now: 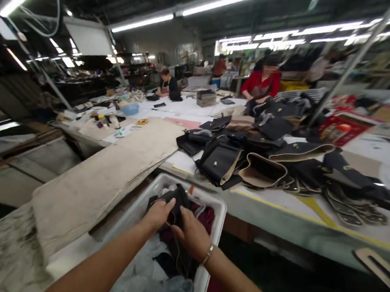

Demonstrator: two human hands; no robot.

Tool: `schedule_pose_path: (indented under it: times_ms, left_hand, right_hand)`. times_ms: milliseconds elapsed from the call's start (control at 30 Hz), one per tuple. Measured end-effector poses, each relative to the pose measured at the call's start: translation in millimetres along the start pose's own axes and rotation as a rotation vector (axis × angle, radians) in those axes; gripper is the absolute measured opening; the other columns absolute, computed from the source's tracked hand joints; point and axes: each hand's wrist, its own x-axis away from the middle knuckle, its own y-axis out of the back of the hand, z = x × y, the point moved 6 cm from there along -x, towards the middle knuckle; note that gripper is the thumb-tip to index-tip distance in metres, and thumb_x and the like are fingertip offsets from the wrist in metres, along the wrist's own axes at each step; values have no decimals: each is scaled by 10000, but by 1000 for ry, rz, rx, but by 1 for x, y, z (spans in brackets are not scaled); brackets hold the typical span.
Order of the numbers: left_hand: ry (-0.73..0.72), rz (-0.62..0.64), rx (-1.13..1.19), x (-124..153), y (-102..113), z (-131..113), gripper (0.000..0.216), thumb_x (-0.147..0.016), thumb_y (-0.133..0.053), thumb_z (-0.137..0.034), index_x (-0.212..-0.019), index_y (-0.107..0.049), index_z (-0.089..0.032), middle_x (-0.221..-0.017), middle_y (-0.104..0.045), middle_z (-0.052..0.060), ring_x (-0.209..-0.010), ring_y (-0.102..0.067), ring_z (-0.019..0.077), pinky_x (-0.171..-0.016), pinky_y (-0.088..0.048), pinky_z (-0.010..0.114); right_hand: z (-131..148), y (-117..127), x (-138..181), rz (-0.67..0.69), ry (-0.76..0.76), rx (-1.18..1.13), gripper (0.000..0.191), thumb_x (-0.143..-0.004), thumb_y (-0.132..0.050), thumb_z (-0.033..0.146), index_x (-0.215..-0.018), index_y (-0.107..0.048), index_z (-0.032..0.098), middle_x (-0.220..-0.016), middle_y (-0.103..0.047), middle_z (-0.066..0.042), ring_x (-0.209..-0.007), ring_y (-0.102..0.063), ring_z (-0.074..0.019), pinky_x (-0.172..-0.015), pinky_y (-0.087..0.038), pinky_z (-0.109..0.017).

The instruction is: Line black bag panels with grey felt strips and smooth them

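My left hand [158, 213] and my right hand [194, 233] are close together over a white plastic bin [221, 217]. Between them is a dark, limp piece of black material [177, 197], bunched at its upper end. The left fingers curl round its left side, and the right thumb and fingers close on its right side. Beneath the hands, pale translucent scraps [140, 266] fill the near part of the bin. A red-and-black patterned cloth [206, 218] lies inside by the right wall.
Black bags [219, 161] with tan linings are heaped on the white worktable [193, 163] beyond the bin. A beige board [113, 167] extends along the left. Co-workers [264, 82] sit across the table. A slanted metal pole [350, 70] rises at right, near a red box [345, 127].
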Motion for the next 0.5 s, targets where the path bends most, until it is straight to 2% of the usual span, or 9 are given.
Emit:
schedule_pose_path:
  times_ms: [67, 167, 300, 333, 400, 467, 500]
  left_hand:
    - [27, 45, 7, -4, -4, 9, 371, -913, -397, -381, -717, -590, -132, -610, -608, 34, -622, -602, 141, -611, -473, 239]
    - [15, 90, -22, -10, -8, 6, 415, -909, -336, -410, -661, -531, -141, -631, -614, 58, -549, -574, 143, -544, -450, 248]
    - [-95, 78, -149, -4, 12, -3, 452, -895, -336, -420, -595, -528, -141, -634, -606, 79, -601, -576, 164, -609, -449, 266]
    - [-132, 89, -170, 0, 20, -3, 441, -883, -369, -425, -607, -556, -137, -665, -622, 83, -652, -590, 175, -657, -454, 271]
    - [-270, 141, -305, 10, 39, -3, 329, -810, -512, -430, -744, -636, -132, -853, -669, 96, -829, -611, 210, -776, -453, 283]
    - [-459, 203, -612, 21, 58, 0, 325, -696, -655, -378, -934, -662, -156, -1052, -655, 108, -969, -593, 242, -854, -441, 307]
    - [-544, 225, -776, 28, 67, 4, 350, -658, -688, -333, -966, -667, -168, -1072, -653, 112, -978, -594, 246, -859, -442, 316]
  right_hand:
    - [4, -2, -7, -25, -63, 107, 565, -906, -444, 323, -1378, -373, 21, -1330, -496, -201, -1198, -501, -269, -991, -422, -370]
    - [15, -1, -14, -41, -141, 250, 489, -912, -367, 222, -1371, -376, 52, -1234, -569, -189, -1029, -615, -248, -795, -511, -336]
    - [37, -2, -27, -43, -205, 317, 389, -927, -374, 303, -1205, -520, 75, -993, -667, -176, -841, -669, -275, -665, -494, -341]
    - [42, -2, -32, -30, -202, 323, 360, -934, -370, 312, -1144, -556, 88, -947, -679, -166, -825, -672, -270, -666, -483, -332]
    - [51, 0, -42, 8, -178, 326, 319, -946, -350, 281, -1058, -598, 115, -928, -691, -149, -834, -671, -243, -688, -460, -302]
    - [57, 5, -48, 38, -162, 335, 320, -952, -326, 238, -1037, -612, 122, -964, -690, -144, -873, -661, -218, -720, -442, -282]
    - [59, 8, -49, 48, -164, 345, 324, -952, -322, 224, -1025, -619, 118, -971, -689, -145, -884, -656, -213, -731, -438, -280]
